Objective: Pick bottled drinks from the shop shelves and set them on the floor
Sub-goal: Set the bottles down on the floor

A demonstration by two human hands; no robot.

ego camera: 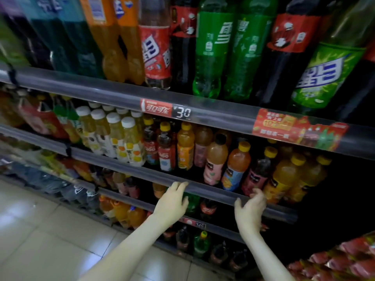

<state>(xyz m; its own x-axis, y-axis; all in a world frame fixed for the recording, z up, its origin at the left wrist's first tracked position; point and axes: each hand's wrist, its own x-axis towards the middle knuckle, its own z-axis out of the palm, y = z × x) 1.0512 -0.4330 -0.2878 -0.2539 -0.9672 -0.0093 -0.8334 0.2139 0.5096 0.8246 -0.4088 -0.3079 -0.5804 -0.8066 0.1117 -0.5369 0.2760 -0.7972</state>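
Observation:
Small bottled drinks fill the middle shelf: an orange bottle with a blue label point(235, 169), a pink-labelled peach one point(215, 163) and a dark red one point(257, 173). My left hand point(172, 201) reaches up with relaxed fingers, its tips touching the grey shelf rail point(213, 192). My right hand point(250, 209) lies on the same rail further right, thumb spread on the front. Its fingers bend over the rail's top edge at the foot of the dark red bottle. Neither hand holds a bottle.
Large soda bottles point(211, 53) stand on the shelf above, behind a rail with a price tag point(165, 109). Lower shelves hold more small bottles point(200, 242). The pale tiled floor point(50, 240) spreads at lower left. Red wrapped packs point(349, 260) sit at lower right.

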